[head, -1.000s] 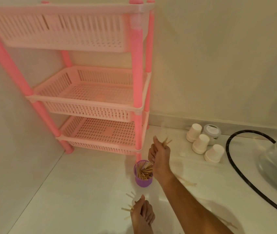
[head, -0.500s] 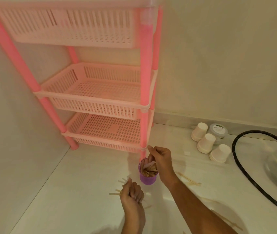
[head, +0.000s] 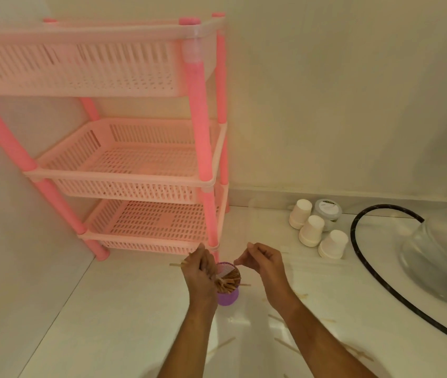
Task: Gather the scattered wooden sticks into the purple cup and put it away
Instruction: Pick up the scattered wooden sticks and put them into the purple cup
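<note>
The purple cup (head: pixel 228 297) stands on the white floor just in front of the pink rack, packed with several wooden sticks (head: pixel 228 282). My left hand (head: pixel 199 271) is at the cup's left rim, shut on a bunch of sticks whose ends poke out to the left and down into the cup. My right hand (head: pixel 263 261) hovers just right of the cup's rim, fingers pinched together; whether it holds a stick is unclear. Loose wooden sticks (head: pixel 285 343) lie scattered on the floor near my forearms.
A pink three-tier basket rack (head: pixel 140 184) stands in the corner behind the cup. Three upturned white paper cups (head: pixel 311 230) and a small lidded jar (head: pixel 327 210) sit by the wall. A black hose (head: pixel 364 266) and a clear glass bowl (head: pixel 440 257) lie at the right.
My left hand rose from the floor with its sticks to the cup's left rim. My right hand drew back from the cup's mouth to the right.
</note>
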The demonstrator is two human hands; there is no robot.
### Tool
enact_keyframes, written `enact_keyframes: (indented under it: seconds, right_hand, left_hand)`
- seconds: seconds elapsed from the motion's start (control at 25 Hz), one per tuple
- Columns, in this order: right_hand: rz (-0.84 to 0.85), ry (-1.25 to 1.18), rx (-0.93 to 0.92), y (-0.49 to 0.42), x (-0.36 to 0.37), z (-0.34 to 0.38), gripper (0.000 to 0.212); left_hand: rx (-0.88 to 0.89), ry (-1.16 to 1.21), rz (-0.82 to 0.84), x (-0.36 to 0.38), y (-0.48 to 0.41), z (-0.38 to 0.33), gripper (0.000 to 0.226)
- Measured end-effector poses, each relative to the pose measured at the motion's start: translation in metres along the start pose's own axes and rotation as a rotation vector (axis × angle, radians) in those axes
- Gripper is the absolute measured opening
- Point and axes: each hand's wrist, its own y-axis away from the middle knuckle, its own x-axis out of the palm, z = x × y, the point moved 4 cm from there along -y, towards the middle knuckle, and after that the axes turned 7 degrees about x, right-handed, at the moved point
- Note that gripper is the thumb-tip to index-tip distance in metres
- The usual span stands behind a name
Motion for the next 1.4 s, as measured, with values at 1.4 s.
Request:
enact_keyframes:
  seconds: [1.4]
  right_hand:
    - [-0.466, 1.245, 0.182, 0.177, -0.166, -0.133, 0.082]
  left_hand:
    - [0.046, -1.748, 0.588, -0.100, 0.175, 0.084, 0.089]
